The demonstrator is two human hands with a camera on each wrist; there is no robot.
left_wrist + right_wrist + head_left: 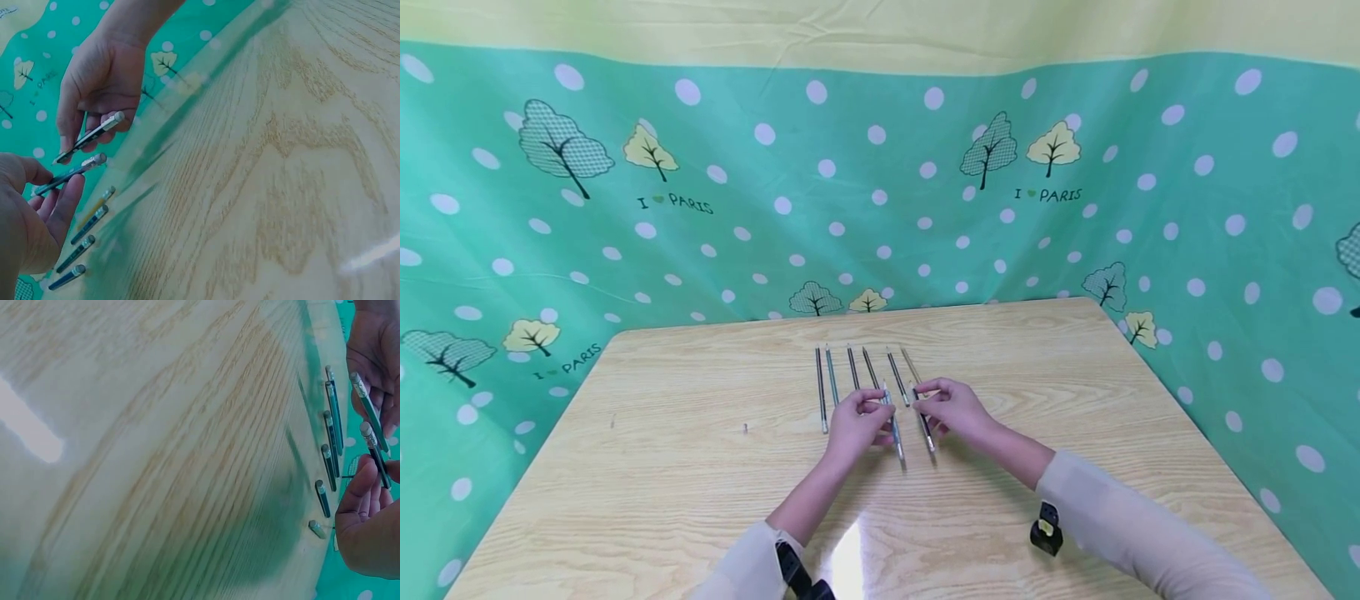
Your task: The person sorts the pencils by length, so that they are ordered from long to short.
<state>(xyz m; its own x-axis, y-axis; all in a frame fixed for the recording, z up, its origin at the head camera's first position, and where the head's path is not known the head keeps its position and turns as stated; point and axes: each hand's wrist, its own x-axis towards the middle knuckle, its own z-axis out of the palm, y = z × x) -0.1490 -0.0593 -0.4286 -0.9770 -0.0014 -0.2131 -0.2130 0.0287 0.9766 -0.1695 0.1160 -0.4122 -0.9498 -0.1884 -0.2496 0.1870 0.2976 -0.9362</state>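
My left hand [856, 425] pinches a blue-green pencil [896, 437] with a pale eraser end pointing toward me. Close on its right, my right hand [957, 412] grips a black pencil [923, 422] between thumb and fingers, its eraser end also nearer me. Both pencils look raised off the table in the left wrist view, where the right hand [103, 78] is above the left hand [31, 215]. Beyond the hands, several pencils lie roughly side by side: a dark pencil [821, 387] at the left, a teal pencil [832, 375], more dark ones, and a wood-coloured pencil [911, 365] at the right.
The wooden table [662, 483] spreads around the pencils. A tiny object [745, 428] too small to identify lies left of the hands. A green dotted cloth [880, 183] hangs behind the table and along its sides. Light glares off the near tabletop.
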